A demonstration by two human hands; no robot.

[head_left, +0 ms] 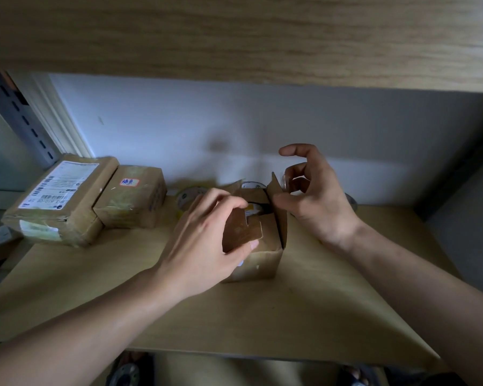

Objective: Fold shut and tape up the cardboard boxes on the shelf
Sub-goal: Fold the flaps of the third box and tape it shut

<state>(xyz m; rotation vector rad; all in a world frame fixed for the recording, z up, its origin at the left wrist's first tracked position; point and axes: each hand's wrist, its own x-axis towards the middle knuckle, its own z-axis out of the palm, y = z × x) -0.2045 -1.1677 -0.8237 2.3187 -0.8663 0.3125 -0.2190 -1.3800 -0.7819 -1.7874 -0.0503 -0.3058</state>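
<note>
Nearest the camera, 2 bare forearms are reaching in over the front edge of the wooden shelf [304,316]. The left hand [204,246] is gripping a notched flap [241,231] of the small open cardboard box [258,257], thumb under the flap's lower edge and fingers curled over its top. The box is sitting upright at about the middle of the shelf, its top not yet folded shut; something dark with a yellow patch is showing inside, too dim to identify. The right hand [315,196] is pinching the upright right flap [276,188] between thumb and curled fingers, with the index finger lifted free above.

Just behind the box, 2 tape rolls [190,197] are lying on the shelf, partly hidden by the hands. Farther left, 2 closed boxes are sitting touching each other: a smaller taped box [131,199] with a red-bordered sticker, and a larger labelled box [59,199] with a white shipping label. Behind everything, a pale wall [234,121] is closing off the back, under an upper wooden board [234,32].
</note>
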